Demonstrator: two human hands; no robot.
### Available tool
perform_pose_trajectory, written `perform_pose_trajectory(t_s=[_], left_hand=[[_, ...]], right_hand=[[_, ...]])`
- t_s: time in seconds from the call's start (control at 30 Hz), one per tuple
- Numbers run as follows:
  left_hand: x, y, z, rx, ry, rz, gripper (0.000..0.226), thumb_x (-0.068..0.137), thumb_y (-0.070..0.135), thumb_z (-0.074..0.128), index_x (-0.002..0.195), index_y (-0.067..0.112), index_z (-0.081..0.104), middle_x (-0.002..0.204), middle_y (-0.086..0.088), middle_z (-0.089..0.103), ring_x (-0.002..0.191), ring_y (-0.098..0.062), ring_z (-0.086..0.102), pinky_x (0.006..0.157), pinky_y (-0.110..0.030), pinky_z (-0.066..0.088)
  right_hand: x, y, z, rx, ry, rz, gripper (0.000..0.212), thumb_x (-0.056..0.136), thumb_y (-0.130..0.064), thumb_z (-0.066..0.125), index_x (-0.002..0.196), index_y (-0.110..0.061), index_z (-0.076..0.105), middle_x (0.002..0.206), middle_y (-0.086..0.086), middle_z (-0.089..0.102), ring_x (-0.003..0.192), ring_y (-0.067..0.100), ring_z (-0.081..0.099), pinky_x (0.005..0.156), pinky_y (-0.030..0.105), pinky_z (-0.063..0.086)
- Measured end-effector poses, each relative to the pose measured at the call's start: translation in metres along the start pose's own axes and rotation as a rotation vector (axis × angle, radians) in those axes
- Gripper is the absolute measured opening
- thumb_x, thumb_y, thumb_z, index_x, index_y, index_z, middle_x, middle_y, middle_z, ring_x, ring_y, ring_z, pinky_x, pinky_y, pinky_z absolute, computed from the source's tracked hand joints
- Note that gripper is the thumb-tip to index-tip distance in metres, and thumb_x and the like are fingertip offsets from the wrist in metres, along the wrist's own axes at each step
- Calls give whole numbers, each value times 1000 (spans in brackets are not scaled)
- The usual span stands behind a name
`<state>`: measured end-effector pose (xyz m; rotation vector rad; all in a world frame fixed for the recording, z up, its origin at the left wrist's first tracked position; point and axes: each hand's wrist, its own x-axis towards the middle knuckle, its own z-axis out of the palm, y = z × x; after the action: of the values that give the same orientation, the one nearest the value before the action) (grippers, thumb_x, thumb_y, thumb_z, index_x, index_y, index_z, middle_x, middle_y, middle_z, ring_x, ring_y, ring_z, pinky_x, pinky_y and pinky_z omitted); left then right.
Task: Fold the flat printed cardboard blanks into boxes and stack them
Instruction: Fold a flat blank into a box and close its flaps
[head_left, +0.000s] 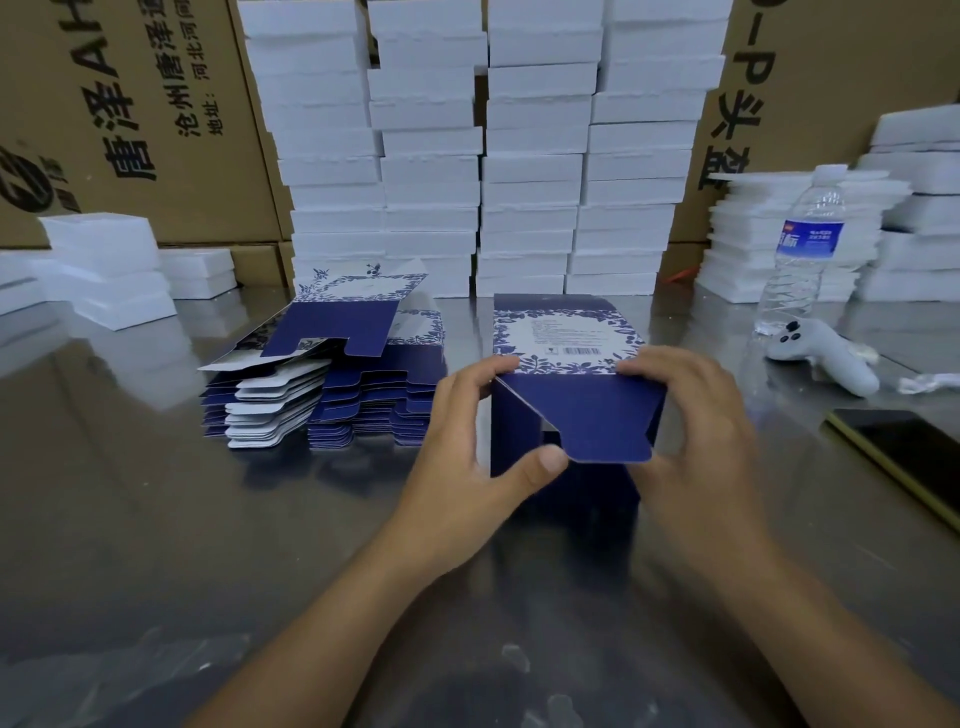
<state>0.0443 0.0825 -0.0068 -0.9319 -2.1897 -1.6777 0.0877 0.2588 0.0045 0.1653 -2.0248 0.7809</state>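
I see box (566, 332) upright on counter (156, 519), right of blank pile (332, 374). Left hand (467, 441) fingers clamped on top edge, thumb on flap (597, 421); right hand (696, 415) fingers pinching opposite corner. Card likely light, thin, easily creased; I'd grip near folds.

Bottle (802, 249) at two o'clock, controller (826, 358) just beside it, phone (904, 452) at three; white stacks (483, 156) at twelve, cartons (156, 104) behind.

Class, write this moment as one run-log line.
left hand: grips box | right hand: grips box | flap: part folded | blanks: piled left of box
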Motion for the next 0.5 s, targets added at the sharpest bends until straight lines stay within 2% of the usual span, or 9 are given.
perform_pose_trajectory(t_s=[0.07,0.13,0.23,0.3,0.4,0.5], left_hand=[[-1,0,1,37,-41,47,83,62,86,50,134,57,20,142,23,30,132,12,28,102,-8,30],[0,-1,1,38,-62,62,90,63,85,51,137,53,11,142,31,26,132,14,26,101,-3,26],[2,-4,1,-8,1,12,78,66,64,69,128,54,23,122,51,35,122,18,37,99,-8,33],[3,-6,1,21,79,-2,60,69,48,74,116,48,36,116,43,46,115,13,46,97,-14,37],[3,-4,2,96,175,21,42,72,42,75,100,38,44,105,20,58,102,4,55,90,-15,43],[4,-4,2,146,239,24,37,72,34,75,90,35,43,93,15,59,89,2,56,77,-11,43]], right_hand=[[2,0,-2,14,36,18,33,71,-2,77,101,-11,64,103,-5,54,100,19,52,86,15,37],[4,-1,-4,51,62,24,20,79,-25,68,96,-18,63,98,-7,54,96,20,53,83,18,38],[5,-2,-6,108,74,33,35,85,-59,47,94,-28,58,95,-12,54,95,17,53,84,16,38],[5,-4,-5,147,94,26,42,86,-66,39,92,-30,58,94,-13,55,95,19,55,84,22,40],[6,-6,-5,179,133,-15,39,87,-63,40,89,-30,61,91,-11,59,93,23,57,83,29,41],[6,-8,-4,190,134,-65,39,88,-58,43,86,-25,64,87,-9,62,90,23,57,83,21,38]])
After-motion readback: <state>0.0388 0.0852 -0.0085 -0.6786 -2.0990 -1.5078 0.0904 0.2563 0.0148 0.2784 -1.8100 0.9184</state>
